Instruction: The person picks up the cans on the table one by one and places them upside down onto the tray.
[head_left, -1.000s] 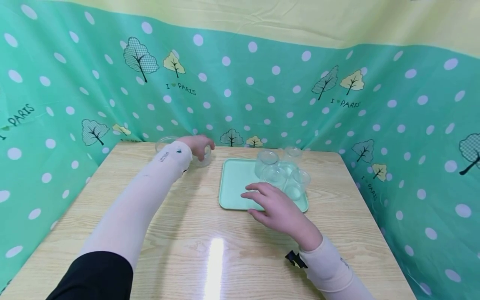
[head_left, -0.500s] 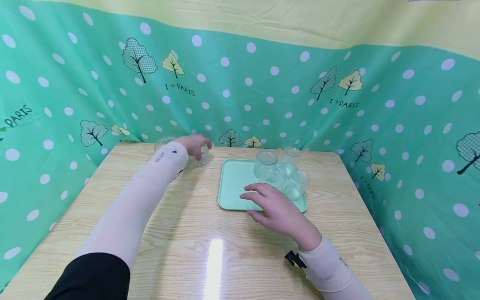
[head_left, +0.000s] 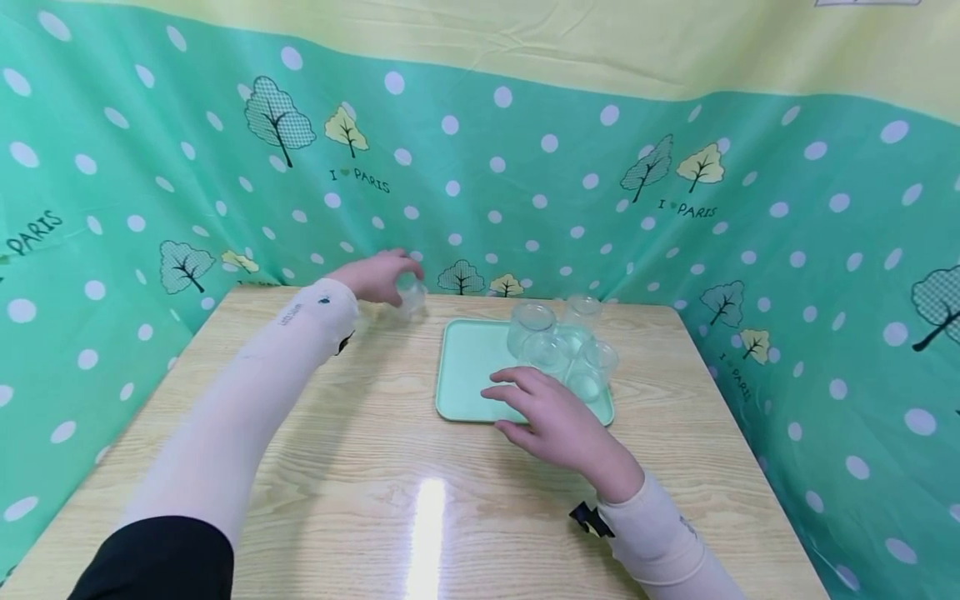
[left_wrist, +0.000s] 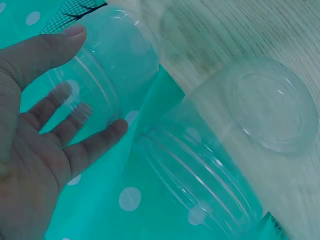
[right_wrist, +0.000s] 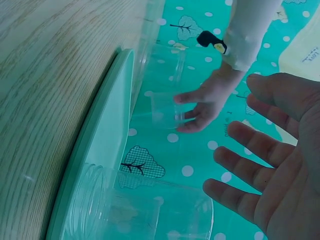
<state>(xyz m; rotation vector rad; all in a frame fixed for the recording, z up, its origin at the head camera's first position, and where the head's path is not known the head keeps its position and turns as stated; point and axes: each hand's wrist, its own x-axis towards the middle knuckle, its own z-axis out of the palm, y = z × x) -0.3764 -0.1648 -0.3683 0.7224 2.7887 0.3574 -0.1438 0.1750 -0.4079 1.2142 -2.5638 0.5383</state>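
My left hand (head_left: 377, 277) grips a clear plastic cup (head_left: 412, 297) at the back left of the table. In the left wrist view its thumb and fingers lie about the banded end of that cup (left_wrist: 127, 55). Beside it a larger clear container (left_wrist: 200, 155) stands on the wood; my left hand and forearm hide it in the head view. My right hand (head_left: 558, 417), fingers spread and slightly bent, is over the front part of a pale green tray (head_left: 468, 375) and holds nothing. Several clear containers (head_left: 532, 329) crowd the tray's right half.
The wooden table (head_left: 360, 483) reaches back to a green dotted curtain (head_left: 480, 192), which also hangs at both sides. A bright strip of reflected light (head_left: 426, 533) lies on the wood near the front.
My left hand has risen a little and shifted slightly left and back, with the cup moving up in it. The right hand and the tray have stayed where they were.
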